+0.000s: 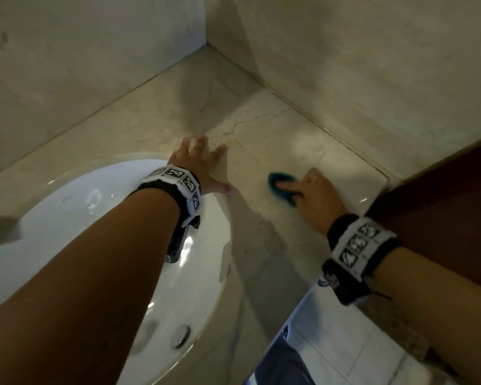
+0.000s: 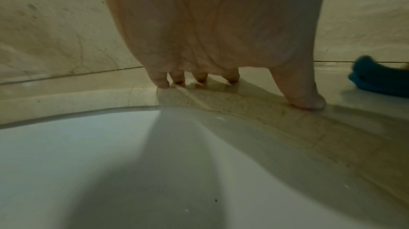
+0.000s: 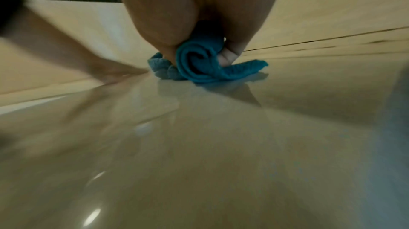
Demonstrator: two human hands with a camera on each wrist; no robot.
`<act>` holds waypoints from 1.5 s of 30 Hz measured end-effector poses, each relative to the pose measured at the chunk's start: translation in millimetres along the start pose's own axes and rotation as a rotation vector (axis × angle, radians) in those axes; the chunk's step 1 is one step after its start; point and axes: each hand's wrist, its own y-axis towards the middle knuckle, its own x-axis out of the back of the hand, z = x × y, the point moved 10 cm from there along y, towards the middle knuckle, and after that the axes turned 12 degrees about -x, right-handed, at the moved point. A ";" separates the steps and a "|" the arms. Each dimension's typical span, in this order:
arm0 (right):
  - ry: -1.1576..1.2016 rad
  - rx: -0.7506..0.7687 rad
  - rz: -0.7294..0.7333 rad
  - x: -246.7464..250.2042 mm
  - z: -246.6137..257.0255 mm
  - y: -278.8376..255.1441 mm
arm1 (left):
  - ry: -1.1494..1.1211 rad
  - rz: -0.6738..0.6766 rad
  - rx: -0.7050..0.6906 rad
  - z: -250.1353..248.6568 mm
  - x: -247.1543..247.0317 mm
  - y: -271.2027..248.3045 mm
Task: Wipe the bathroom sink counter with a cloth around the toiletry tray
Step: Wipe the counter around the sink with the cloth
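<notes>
A small teal cloth [image 1: 282, 187] lies bunched on the beige marble counter [image 1: 275, 129], to the right of the sink. My right hand [image 1: 314, 194] grips it and holds it down on the stone; in the right wrist view the cloth [image 3: 199, 64] curls between thumb and fingers. My left hand [image 1: 203, 165] rests on the counter at the sink's far rim, fingers spread and straight, fingertips [image 2: 162, 82] touching the stone. From the left wrist view the cloth [image 2: 380, 77] shows at the far right. No toiletry tray is in view.
A white oval basin [image 1: 103, 245] with a metal drain [image 1: 181, 336] fills the lower left. Marble walls [image 1: 372, 51] meet in a corner behind the counter. A dark wooden panel [image 1: 442, 204] stands at the counter's right end. Pale floor tiles [image 1: 345, 343] show below.
</notes>
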 end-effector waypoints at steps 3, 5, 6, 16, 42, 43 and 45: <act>-0.019 -0.201 -0.121 32.9 -42.1 24.9 | 0.006 -0.002 0.006 2.6 -1.8 0.4; -0.080 -0.224 -0.104 32.9 -49.7 22.5 | 0.007 -0.015 0.008 3.0 -1.4 1.1; -0.077 -0.210 -0.098 29.9 -47.0 14.9 | 0.011 -0.024 0.008 3.2 0.0 2.0; -0.079 -0.037 0.025 10.6 -36.9 -19.9 | 0.039 0.022 -0.053 -55.9 -14.3 9.1; 0.096 -0.208 0.086 12.9 -40.5 -19.9 | 0.049 -0.009 -0.078 -54.4 -14.3 10.7; 0.118 -0.230 0.064 19.3 -48.2 -9.3 | 0.045 -0.010 -0.078 -54.3 -14.3 10.5; 0.160 -0.300 -0.061 41.9 -67.6 14.2 | 0.030 -0.006 -0.075 -52.4 -16.2 10.8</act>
